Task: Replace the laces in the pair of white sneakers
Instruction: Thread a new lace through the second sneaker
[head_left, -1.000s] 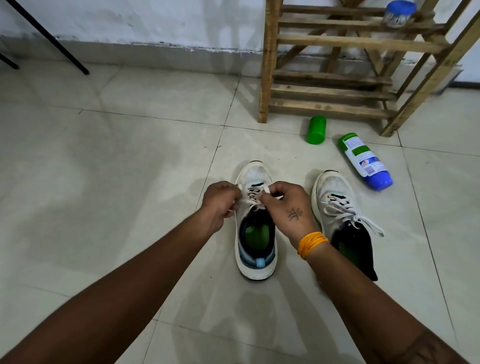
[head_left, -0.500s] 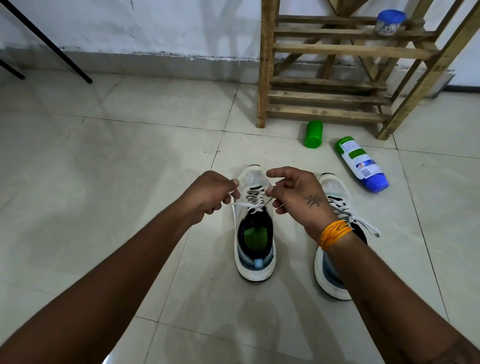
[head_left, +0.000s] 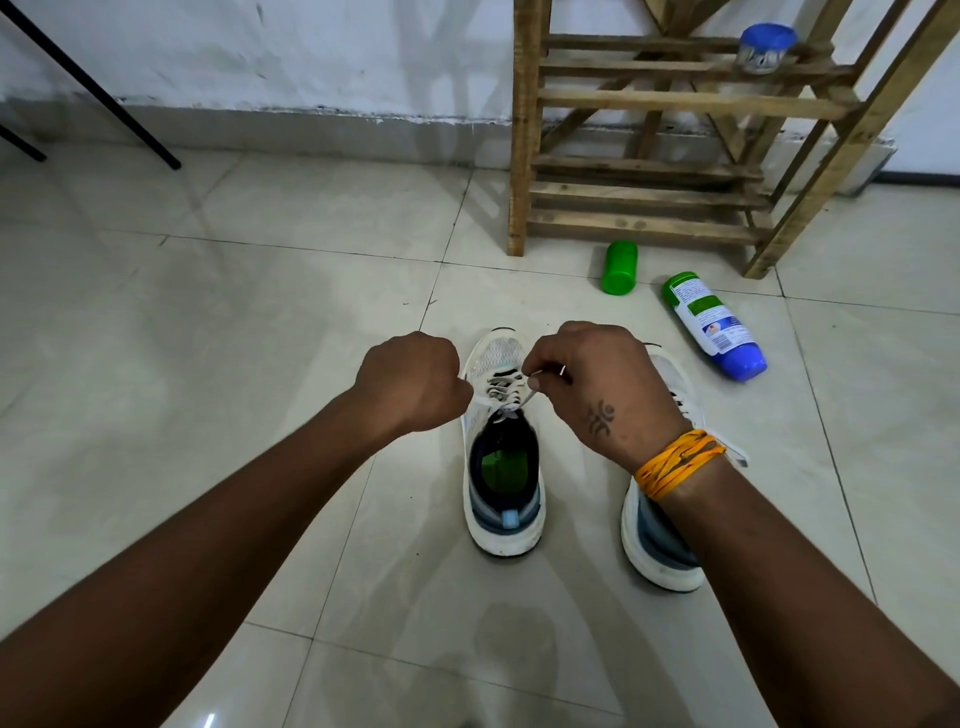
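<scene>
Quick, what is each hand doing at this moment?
Left hand: fingers curled, gripping the white lace of the left sneaker.
Right hand: pinching the same lace's other end.

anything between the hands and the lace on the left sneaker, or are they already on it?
Nothing visible in the way. The right hand pinches the lace above the left sneaker. The left hand is curled at the other lace end, apparently holding it. The right forearm partly hides the right sneaker.
</scene>
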